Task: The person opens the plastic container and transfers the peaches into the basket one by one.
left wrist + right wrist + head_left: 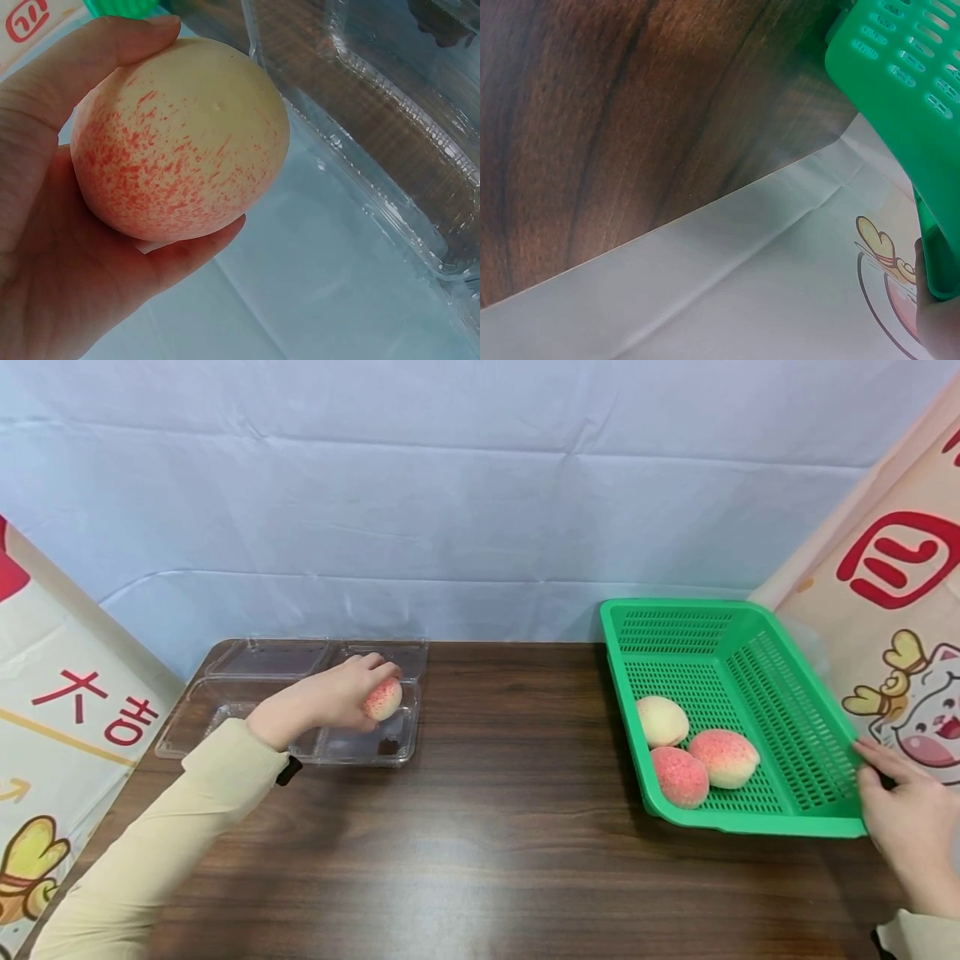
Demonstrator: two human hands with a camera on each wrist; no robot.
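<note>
My left hand (330, 697) holds a peach (384, 699), pale yellow with red speckles, above the right part of a clear plastic compartment tray (360, 747). Up close in the left wrist view, the thumb and fingers curl round the peach (187, 142), and the tray's edge is beyond it. On the right, my right hand (911, 810) grips the rim of a green slotted basket (750, 822) near its front right corner. Inside the basket lie a pale peach (662, 721) and two pinker ones, one round (680, 777) and one longer (725, 758), gathered at the front left.
Tray and basket stand at opposite ends of a dark wooden table (487, 827). A pale cloth (480, 527) hangs behind it, with printed sheets (75, 710) at both sides. A small dark patch (388, 746) shows in the tray's front right compartment.
</note>
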